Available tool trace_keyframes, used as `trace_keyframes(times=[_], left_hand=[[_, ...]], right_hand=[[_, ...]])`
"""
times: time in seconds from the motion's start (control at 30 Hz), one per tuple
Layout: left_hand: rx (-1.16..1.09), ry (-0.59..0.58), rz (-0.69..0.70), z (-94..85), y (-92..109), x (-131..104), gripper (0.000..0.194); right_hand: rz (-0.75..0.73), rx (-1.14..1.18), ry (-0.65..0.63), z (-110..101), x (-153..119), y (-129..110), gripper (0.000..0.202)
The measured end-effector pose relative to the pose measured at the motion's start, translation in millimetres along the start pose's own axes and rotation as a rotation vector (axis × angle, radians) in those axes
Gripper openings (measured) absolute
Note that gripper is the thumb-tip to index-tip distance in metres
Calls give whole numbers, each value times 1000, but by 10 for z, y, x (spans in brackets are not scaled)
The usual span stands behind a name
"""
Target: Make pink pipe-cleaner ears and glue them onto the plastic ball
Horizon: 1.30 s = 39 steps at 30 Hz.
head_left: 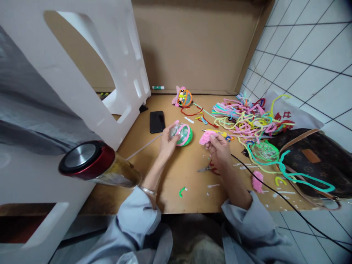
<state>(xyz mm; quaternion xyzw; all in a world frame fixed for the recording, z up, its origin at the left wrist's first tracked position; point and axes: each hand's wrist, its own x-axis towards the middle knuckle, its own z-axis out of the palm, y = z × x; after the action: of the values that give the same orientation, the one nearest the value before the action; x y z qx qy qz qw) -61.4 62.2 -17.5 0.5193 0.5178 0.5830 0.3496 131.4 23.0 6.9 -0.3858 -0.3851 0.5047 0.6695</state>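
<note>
At centre frame, the left hand grips a clear, plastic-looking ball trimmed green and pink; the right hand pinches a fuzzy pink piece — squeezing too hard could flatten it.

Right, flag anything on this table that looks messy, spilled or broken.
The fuzzy strands lie in a tangled heap at the table's far right, some trailing loose, and small white scraps are scattered nearer the front edge. It looks untidy; I see no spill or obvious breakage.
</note>
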Motion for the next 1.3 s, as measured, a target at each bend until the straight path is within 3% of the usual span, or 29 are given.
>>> trace_keyframes(times=[0.13, 0.2, 0.3, 0.47, 0.77, 1.03, 1.3], left_hand=[[148, -174, 212, 29, 177, -159, 44], [213, -235, 286, 45, 257, -238, 34], [233, -240, 356, 73, 328, -327, 19], [197, -224, 468, 123, 363, -399, 13], [152, -145, 413, 135, 359, -513, 9], [156, -185, 541, 135, 420, -496, 15], [-7, -167, 272, 173, 448, -498, 18]], right_hand=[[-53, 67, 74, -4, 13, -11, 41], [-77, 64, 82, -3, 16, -14, 40], [-77, 34, 61, 5, 8, -4, 39], [-99, 13, 27, 37, -43, 23, 32], [-177, -138, -41, 84, -130, -4, 30], [-227, -207, -64, 129, -198, -35, 24], [-133, -138, -41, 107, -168, 25, 41]])
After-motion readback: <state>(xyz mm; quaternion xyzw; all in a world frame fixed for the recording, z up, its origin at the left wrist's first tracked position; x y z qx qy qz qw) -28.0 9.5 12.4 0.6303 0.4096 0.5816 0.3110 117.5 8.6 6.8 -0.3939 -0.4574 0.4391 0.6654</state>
